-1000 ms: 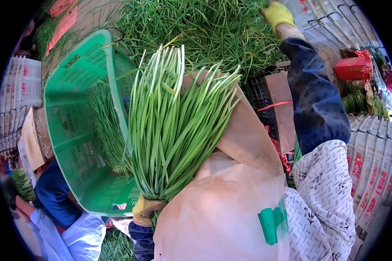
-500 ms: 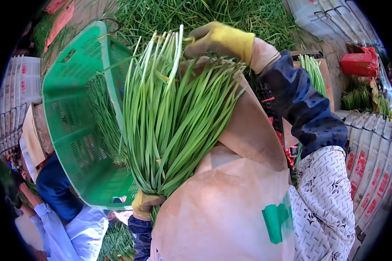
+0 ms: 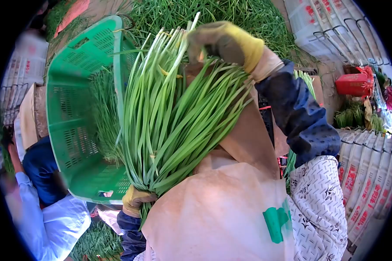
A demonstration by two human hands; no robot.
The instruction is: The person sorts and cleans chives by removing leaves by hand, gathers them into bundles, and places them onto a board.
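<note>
A large bunch of garlic chives fans out before me, white stem ends up and leaf tips splayed to the right. My left hand, in a yellow and grey-brown glove, is closed around the narrow lower part of the bunch. My right hand, gloved the same way, is curled beside the white stems at the top; its fingertips are smeared, and what they hold is hidden. A yellowed leaf lies across the stems. Behind the bunch, a pale stained apron covers my front.
At left a green plastic basket leans with more chives inside. Loose greens are heaped beyond. White crates are stacked at right, near a red box. Another person's blue sleeve is at lower left.
My right hand has shifted slightly right and curled further down over the stems. The bunch and my left hand have moved a little left in view. The view has shifted slightly.
</note>
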